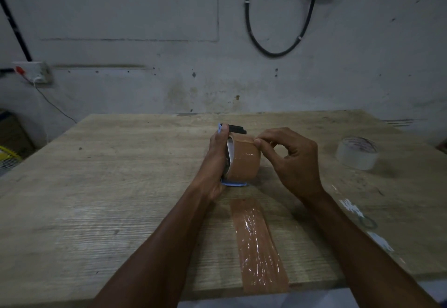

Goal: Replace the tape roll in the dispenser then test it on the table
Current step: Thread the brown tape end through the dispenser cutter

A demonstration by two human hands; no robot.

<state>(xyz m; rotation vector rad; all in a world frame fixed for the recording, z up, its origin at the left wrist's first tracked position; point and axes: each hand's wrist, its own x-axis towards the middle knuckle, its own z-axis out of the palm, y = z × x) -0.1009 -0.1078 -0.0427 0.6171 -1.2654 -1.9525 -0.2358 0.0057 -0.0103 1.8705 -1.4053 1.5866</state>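
My left hand (216, 162) grips a blue and black tape dispenser (235, 129) from its left side, holding it just above the wooden table (96, 198). A brown tape roll (244, 160) sits in the dispenser. My right hand (287, 160) pinches the top of the brown roll between thumb and forefinger, at the tape's surface. A strip of brown tape (258, 244) is stuck flat on the table in front of the dispenser, running to the near edge. A clear tape roll (358, 153) lies flat on the table to the right.
Clear tape strips (362, 223) are stuck along the table's right side. A grey wall stands behind the table, with a hanging black cable loop (273, 52) and a wall socket (33, 71) at the left. Boxes and a yellow object sit on the floor at far left.
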